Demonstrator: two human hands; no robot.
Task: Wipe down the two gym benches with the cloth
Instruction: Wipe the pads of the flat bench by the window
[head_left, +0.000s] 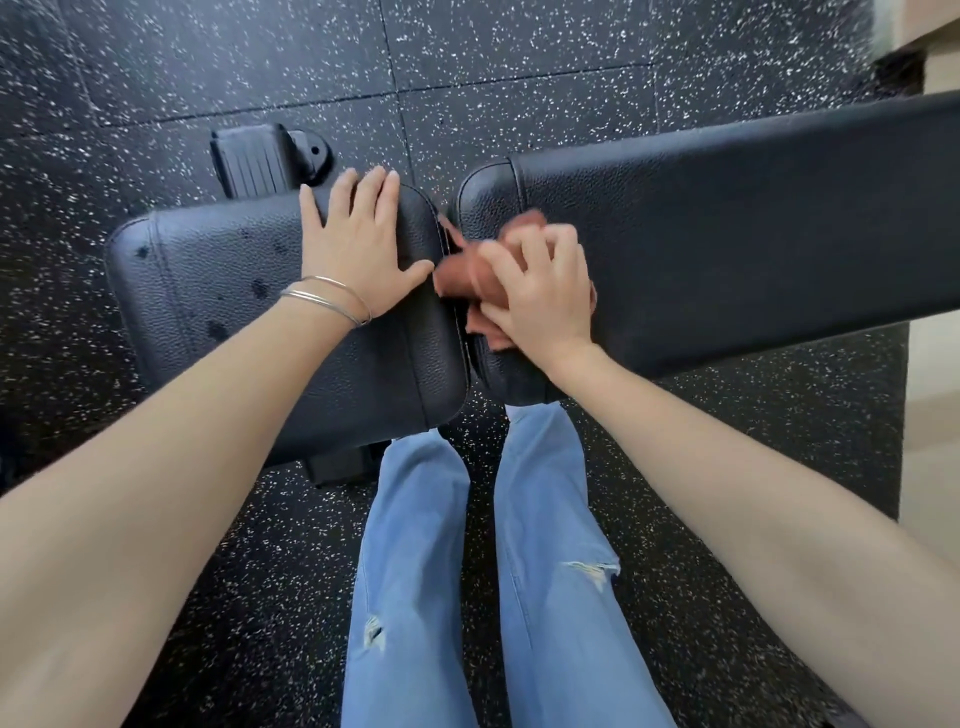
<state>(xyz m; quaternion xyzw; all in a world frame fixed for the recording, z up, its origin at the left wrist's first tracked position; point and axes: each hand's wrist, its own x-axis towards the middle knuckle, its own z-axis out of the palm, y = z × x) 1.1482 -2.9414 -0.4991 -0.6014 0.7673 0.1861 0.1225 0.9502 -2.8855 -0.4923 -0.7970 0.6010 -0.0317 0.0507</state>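
Wiping underway, probably bench 1: right hand (543, 304) clutches cloth (460, 278) on long pad (727, 234) beside short pad (208, 291), left hand (363, 249) flat, fingers straight, atop short pad; next, sweep along long pad.

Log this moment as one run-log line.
left hand: flat on short pad | right hand: grips cloth on long pad end

Speckled gym flooring, pretty standard stuff

The black rubber floor (519, 41) is flecked all over with white specks and laid in big square tiles, with the seams (519, 81) easily made out near the top. A paler beige strip (935, 441) is seen past the rubber's edge on the right, and a blurred beige surface (930, 21) is caught in the top right corner. It's all lit softly and evenly.
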